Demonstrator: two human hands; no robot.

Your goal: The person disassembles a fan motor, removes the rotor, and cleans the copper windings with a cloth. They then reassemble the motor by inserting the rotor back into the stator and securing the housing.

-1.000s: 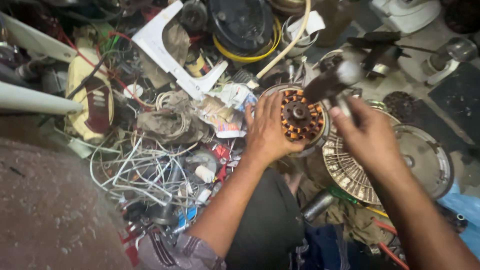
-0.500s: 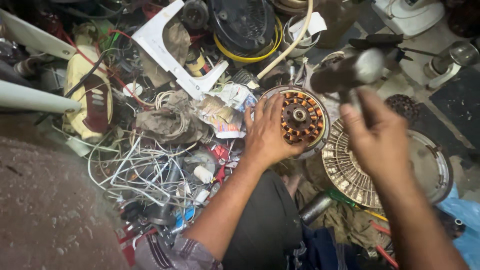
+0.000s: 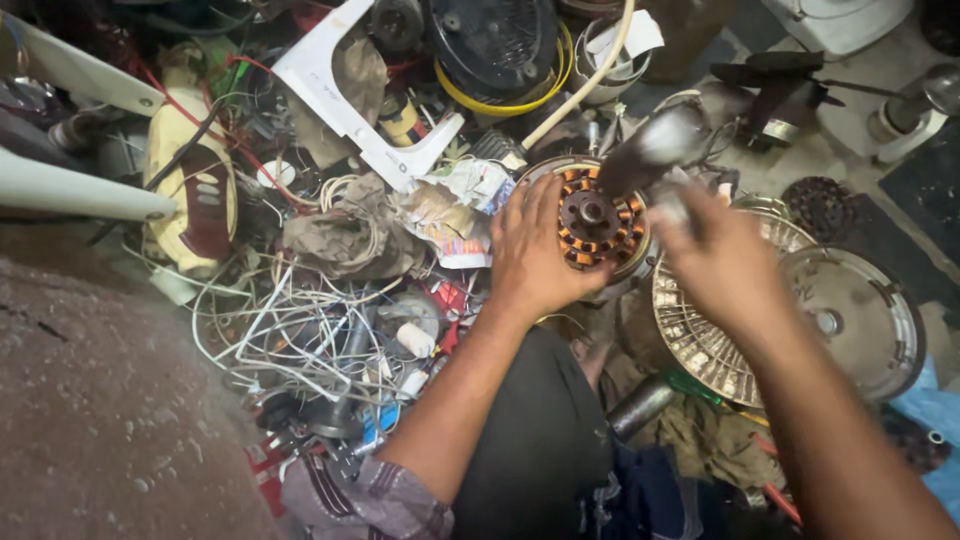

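A person works over a heap of scrap electrical parts, seen from above. The left hand (image 3: 535, 250) lies flat with fingers spread against the side of a round motor (image 3: 592, 218), whose ring of copper coils sits exposed in a metal housing, bracing it where it rests in the clutter just ahead of the person's knee. The right hand (image 3: 715, 260) is closed around the handle of a hammer (image 3: 650, 150), its blurred metal head raised just above and to the right of the motor; the blur hides the exact grip, though the fingers look wrapped tight. Beside the motor to the right lie a pale slotted fan disc (image 3: 700, 330) and a round metal cover (image 3: 860, 310), the disc partly under the right forearm. To the left spreads a tangle of white wires (image 3: 290, 330), a crumpled rag (image 3: 345, 240), a white plastic bracket (image 3: 350, 100) and a cream appliance casing (image 3: 190, 190). Judging by the steadied motor and lifted tool, the step in hand appears to be striking at the motor's core to loosen it from its housing; a clean blow would seem to call for the head landing squarely on the centre hub, clear of the bracing fingers, which sit close to the coils
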